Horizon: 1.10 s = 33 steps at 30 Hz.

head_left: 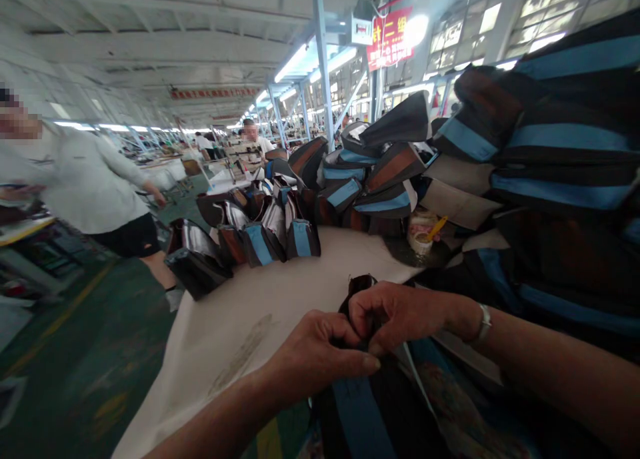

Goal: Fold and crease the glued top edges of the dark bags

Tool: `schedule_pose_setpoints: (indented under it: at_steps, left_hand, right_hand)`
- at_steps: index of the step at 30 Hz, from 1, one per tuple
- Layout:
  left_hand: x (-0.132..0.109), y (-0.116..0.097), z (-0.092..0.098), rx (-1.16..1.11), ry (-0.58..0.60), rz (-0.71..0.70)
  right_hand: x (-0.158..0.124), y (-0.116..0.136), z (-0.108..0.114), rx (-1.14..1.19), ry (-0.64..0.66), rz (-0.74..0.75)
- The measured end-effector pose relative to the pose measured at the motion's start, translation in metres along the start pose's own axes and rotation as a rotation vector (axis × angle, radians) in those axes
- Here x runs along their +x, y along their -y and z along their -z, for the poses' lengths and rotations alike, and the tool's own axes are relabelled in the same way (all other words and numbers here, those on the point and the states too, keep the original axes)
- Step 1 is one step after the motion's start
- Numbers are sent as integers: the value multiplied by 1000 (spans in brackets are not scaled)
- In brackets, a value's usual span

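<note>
Close in front of me is a dark fabric bag piece point(363, 412) with a blue stripe, hanging over the table's near edge. My left hand point(327, 346) pinches its upper edge between thumb and fingers. Right beside it, my right hand point(397, 312) is closed on the same edge, with its fingertips bent down into the fabric. The two hands almost touch. Whatever lies between the fingertips is hidden. A silver bracelet point(483, 323) circles my right wrist.
A pale cloth covers the table point(235, 332). Several striped bag pieces point(303, 238) stand along its far side. Larger stacks point(565, 139) rise at the right. A small tub point(421, 242) holds a yellow-handled tool point(438, 227). A person point(95, 172) is at the left.
</note>
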<state>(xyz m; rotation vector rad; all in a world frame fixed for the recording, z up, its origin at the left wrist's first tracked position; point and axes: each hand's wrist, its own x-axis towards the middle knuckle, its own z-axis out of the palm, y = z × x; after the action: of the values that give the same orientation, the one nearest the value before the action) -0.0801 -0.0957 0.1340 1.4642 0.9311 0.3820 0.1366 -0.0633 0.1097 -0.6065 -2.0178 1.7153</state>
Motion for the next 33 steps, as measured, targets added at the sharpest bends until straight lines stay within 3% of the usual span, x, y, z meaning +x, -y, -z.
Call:
schedule_pose_setpoints:
  at_steps: [6,17,21,23,25,28,31,33]
  left_hand:
    - [-3,-2,-1,2,-26,-35]
    - [-7,-10,-3,233,-71,-103]
    - [-6,-7,-5,354,-115,-146]
    - [-6,-6,-3,382,-123,-155]
    - [-6,-6,1,370,-65,-134]
    - [-6,-6,11,278,36,-61]
    - [-5,-4,18,279,81,28]
    - [-4,-3,18,341,156,8]
  right_hand:
    - [-4,6,-6,-106,-93,-1]
    - [-9,19,-15,-384,-170,-13]
    - [-8,16,-21,-375,-184,-41]
    - [-10,11,-26,-435,-256,58]
    - [-14,6,-31,-568,-324,265]
    - [-23,1,-35,-873,-302,535]
    - [-32,-1,-36,-1173,-194,593]
    - [-37,-1,-36,-1253,-130,583]
